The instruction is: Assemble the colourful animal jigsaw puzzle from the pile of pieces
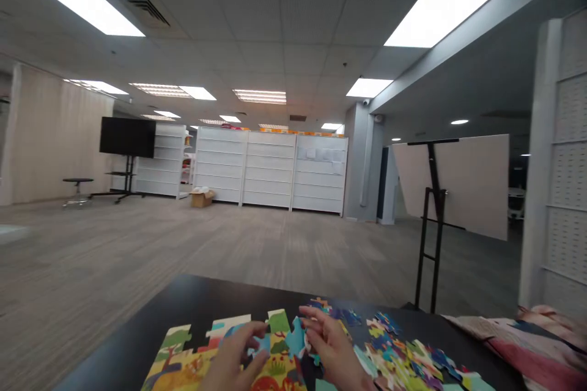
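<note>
A partly joined jigsaw puzzle (pixel 181 372) with an animal scene lies on the black table, close to me. My left hand (pixel 236 357) is over it, thumb and fingers curled around a light blue puzzle piece (pixel 262 344). Just to the right, my right hand (pixel 332 348) pinches another light blue jigsaw piece (pixel 296 339), tilted up from the table. Between and beyond the hands sits a green piece (pixel 277 321) at the puzzle's far edge. Part of the joined picture is hidden beneath both hands.
Loose jigsaw pieces (pixel 408 363) spread over the right side of the black table (pixel 206 296), with darker ones (pixel 351 316) farther back. Pinkish cloth (pixel 541 342) lies at the right. Beyond are a board on a stand (pixel 458 186), white shelving (pixel 270 171) and a screen (pixel 127 137).
</note>
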`<state>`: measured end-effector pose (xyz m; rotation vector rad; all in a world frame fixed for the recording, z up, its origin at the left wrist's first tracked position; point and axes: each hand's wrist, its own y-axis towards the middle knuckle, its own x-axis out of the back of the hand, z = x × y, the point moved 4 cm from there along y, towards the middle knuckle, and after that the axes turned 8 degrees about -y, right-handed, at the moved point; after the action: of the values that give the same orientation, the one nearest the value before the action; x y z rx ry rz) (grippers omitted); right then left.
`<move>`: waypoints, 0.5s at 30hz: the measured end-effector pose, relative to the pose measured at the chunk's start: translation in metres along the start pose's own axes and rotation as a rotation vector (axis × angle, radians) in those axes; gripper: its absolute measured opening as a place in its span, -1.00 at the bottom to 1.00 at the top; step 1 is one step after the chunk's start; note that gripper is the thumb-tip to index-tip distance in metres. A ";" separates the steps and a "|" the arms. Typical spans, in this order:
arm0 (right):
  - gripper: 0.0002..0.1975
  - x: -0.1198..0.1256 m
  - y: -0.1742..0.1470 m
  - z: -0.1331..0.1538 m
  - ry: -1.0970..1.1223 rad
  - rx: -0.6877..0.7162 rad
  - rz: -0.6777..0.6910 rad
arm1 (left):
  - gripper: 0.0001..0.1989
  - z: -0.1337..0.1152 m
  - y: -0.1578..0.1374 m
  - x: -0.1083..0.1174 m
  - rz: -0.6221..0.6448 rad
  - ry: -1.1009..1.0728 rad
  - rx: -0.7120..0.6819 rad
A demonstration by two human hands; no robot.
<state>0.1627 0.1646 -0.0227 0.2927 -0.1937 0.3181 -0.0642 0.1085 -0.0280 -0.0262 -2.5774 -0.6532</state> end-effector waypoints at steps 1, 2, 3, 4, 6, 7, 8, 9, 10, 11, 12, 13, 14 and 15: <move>-0.44 -0.013 -0.004 -0.002 0.007 0.007 0.043 | -0.57 -0.003 0.000 -0.017 0.051 -0.141 0.037; -0.47 -0.024 -0.008 -0.004 0.009 0.019 0.084 | -0.50 -0.006 0.000 -0.032 0.090 -0.238 0.051; -0.51 -0.032 -0.011 -0.007 0.011 0.033 0.115 | -0.53 -0.008 0.000 -0.044 0.094 -0.302 0.055; -0.54 -0.036 -0.015 -0.009 0.008 0.044 0.131 | -0.58 -0.009 0.000 -0.050 0.053 -0.344 0.061; -0.59 -0.037 -0.018 -0.010 -0.041 0.073 0.130 | -0.69 -0.010 0.002 -0.055 -0.019 -0.348 0.079; -0.61 -0.033 -0.018 -0.009 -0.101 0.087 0.117 | -0.71 -0.010 0.002 -0.055 -0.033 -0.331 0.091; -0.63 -0.026 -0.018 -0.008 -0.194 0.089 0.099 | -0.72 -0.010 0.001 -0.054 -0.023 -0.298 0.096; -0.64 -0.017 -0.016 -0.008 -0.337 0.075 0.078 | -0.71 -0.010 0.001 -0.053 -0.001 -0.251 0.088; -0.64 -0.004 -0.014 -0.007 -0.511 0.045 0.047 | -0.68 -0.010 0.000 -0.051 0.032 -0.187 0.061; -0.63 0.011 -0.012 -0.006 -0.687 -0.001 0.006 | -0.65 -0.009 -0.002 -0.051 0.064 -0.109 0.022; -0.61 0.029 -0.011 -0.006 -0.844 -0.055 -0.036 | -0.61 -0.007 -0.004 -0.051 0.093 -0.023 -0.023; -0.61 0.047 -0.010 -0.007 -0.967 -0.108 -0.080 | -0.60 -0.005 -0.007 -0.052 0.136 0.046 -0.058; -0.62 0.064 -0.010 -0.008 -1.049 -0.152 -0.120 | -0.59 -0.002 -0.009 -0.053 0.174 0.104 -0.078; -0.63 0.079 -0.011 -0.009 -1.092 -0.182 -0.155 | -0.59 0.001 -0.011 -0.055 0.210 0.146 -0.088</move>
<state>0.2414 0.1797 -0.0160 0.2744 -1.2617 -0.0458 -0.0171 0.1043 -0.0585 -0.2650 -2.3642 -0.6625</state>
